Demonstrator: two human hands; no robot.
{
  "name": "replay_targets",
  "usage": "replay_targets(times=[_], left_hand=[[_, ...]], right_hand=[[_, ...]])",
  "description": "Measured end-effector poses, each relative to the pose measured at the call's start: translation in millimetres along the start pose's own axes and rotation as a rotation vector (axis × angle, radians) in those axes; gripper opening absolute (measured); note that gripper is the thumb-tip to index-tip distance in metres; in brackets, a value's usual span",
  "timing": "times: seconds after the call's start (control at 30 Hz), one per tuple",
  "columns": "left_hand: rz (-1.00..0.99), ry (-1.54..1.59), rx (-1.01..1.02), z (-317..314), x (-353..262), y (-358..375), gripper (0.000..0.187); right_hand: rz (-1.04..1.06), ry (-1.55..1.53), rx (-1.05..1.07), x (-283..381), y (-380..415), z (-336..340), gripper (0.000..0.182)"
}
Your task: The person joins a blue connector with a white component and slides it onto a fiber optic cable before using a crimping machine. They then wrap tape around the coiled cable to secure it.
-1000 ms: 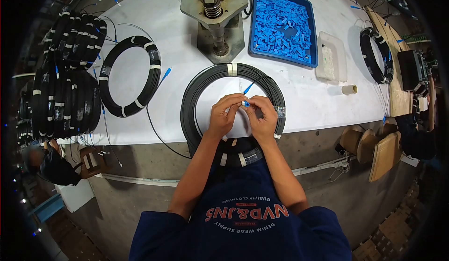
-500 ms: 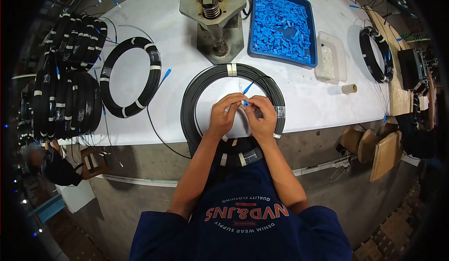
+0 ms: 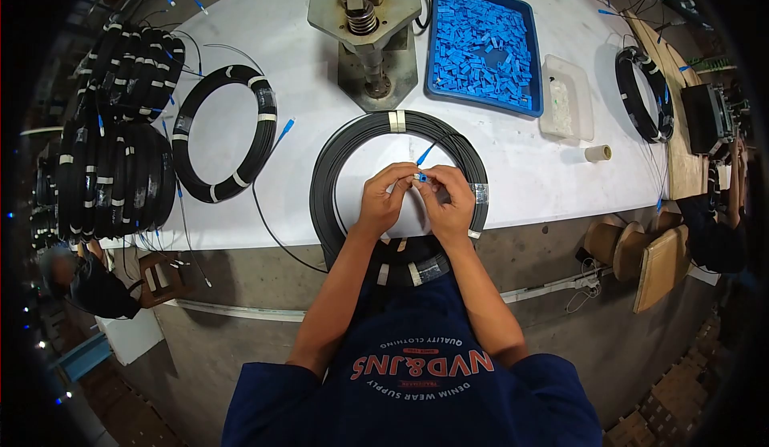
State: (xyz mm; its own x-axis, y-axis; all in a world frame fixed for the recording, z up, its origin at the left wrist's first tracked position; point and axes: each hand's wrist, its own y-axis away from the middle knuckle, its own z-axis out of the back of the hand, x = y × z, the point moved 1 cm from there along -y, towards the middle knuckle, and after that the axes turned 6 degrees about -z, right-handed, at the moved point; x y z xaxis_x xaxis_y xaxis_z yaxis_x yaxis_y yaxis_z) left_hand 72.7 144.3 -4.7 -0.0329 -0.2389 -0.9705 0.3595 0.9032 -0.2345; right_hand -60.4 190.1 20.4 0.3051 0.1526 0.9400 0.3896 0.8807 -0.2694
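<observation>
My left hand (image 3: 382, 200) and my right hand (image 3: 448, 201) meet over the near part of a black cable coil (image 3: 328, 159). Both are closed in a pinch on a small blue-and-white fiber optic connector (image 3: 420, 177), which the fingertips partly cover. Just beyond them, a blue connector (image 3: 425, 155) on a thin black cable points down toward my fingers. White tape bands and a clear wrap hold the coil together. Another dark coil (image 3: 408, 251) with pale bands lies at the table edge, partly under my wrists.
A metal press (image 3: 375, 54) stands beyond the coil. To its right are a blue tray (image 3: 538, 98) of blue connector housings and a clear plastic box (image 3: 565, 102). A tape roll (image 3: 597, 153) lies nearby. Banded coils (image 3: 224, 134) occupy the left; people sit at both sides.
Both hands stay in nearly the same place. A little more of the small blue connector shows between the fingertips.
</observation>
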Motion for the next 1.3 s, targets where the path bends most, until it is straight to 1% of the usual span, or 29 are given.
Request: replay_targets(times=[0.3, 0.47, 0.77, 0.83, 1.0, 1.17, 1.3], left_hand=[[-0.006, 0.009, -0.001, -0.2, -0.1, -0.3, 0.016], [0.024, 0.021, 0.005, -0.3, 1.6, 0.6, 0.016], [-0.002, 0.028, 0.009, -0.3, 5.6, 1.3, 0.015], [0.014, 0.036, 0.003, -0.4, 5.6, 1.3, 0.015], [0.029, 0.060, -0.040, -2.6, 1.1, -2.3, 0.013], [-0.092, 0.021, -0.020, -3.2, 1.2, -3.6, 0.013], [-0.062, 0.019, -0.017, -2.9, 1.2, -2.0, 0.013]], right_hand=[[0.008, -0.019, -0.006, -0.9, 0.0, -0.7, 0.020], [0.001, -0.012, -0.004, 0.9, -0.4, -0.7, 0.019], [0.006, -0.014, -0.012, 0.3, -0.1, -1.1, 0.018], [-0.038, -0.024, 0.001, -0.1, 0.6, -0.4, 0.021], [-0.029, -0.098, -0.027, -5.5, 2.5, -0.1, 0.021], [0.046, -0.139, -0.014, -7.0, 2.6, -0.3, 0.022], [0.028, -0.100, -0.005, -7.4, 2.9, -0.4, 0.024]])
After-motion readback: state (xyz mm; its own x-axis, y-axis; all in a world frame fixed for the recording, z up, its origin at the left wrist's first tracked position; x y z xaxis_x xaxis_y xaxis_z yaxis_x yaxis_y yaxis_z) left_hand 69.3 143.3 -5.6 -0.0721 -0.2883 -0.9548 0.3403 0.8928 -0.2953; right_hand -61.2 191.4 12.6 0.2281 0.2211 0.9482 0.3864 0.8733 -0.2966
